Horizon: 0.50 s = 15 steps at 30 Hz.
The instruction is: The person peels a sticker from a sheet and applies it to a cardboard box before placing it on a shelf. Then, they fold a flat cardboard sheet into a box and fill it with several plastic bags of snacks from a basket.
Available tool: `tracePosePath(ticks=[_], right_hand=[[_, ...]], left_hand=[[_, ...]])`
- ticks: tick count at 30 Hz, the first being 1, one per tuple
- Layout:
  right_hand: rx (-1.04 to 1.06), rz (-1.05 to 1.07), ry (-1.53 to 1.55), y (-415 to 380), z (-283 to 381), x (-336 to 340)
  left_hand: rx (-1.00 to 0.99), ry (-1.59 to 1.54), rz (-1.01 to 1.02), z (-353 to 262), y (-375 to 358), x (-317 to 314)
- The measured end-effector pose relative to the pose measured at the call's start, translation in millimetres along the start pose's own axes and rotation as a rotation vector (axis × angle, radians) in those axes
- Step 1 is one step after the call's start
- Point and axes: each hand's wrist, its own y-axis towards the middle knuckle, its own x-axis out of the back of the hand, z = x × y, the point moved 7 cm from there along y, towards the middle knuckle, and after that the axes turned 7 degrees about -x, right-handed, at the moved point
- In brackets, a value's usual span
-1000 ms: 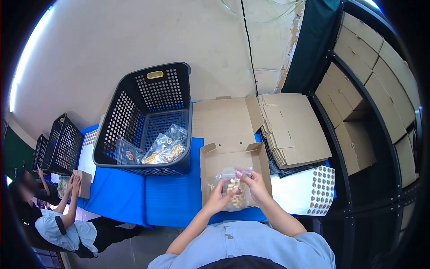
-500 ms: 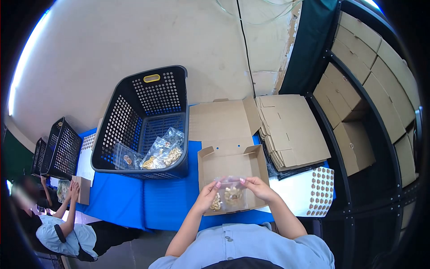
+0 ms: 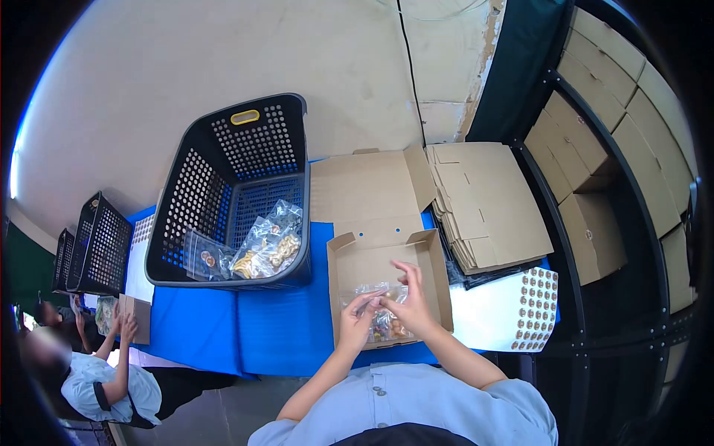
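Note:
An open cardboard box (image 3: 390, 260) sits in front of me with its lid folded back. Clear zip plastic bags (image 3: 383, 331) lie in its near part, with brown, nut-like pieces and some coloured pieces showing through. Just above them, my left hand (image 3: 357, 321) is closed in a pinch; the plastic at its fingertips seems to be a bag's edge, partly hidden. My right hand (image 3: 413, 306) has its thumb against the left fingertips, while its other fingers are raised and apart.
Left of the box stands a black perforated crate (image 3: 223, 284) holding more filled bags (image 3: 271, 245). Flattened cardboard boxes (image 3: 494, 208) are stacked to the right, near a sticker sheet (image 3: 491, 316). Shelves of boxes (image 3: 591, 230) rise at far right. A co-worker (image 3: 111, 386) handles a box at left.
The bag of pale nuts that both hands held stretched by its top is lower, in the box. My hands have come together, and the right fingers have lifted apart. The view has shifted slightly.

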Motion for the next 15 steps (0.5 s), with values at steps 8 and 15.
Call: tracePosePath(ticks=[8,15], right_hand=[[-0.407,0.505,0.465,-4,-59,-19],[-0.369,0.26,0.413,11,-54,5]], left_hand=[[0.005,0.253,0.324,-12,15,12],[-0.1,0.088,0.093,4,19,10]])
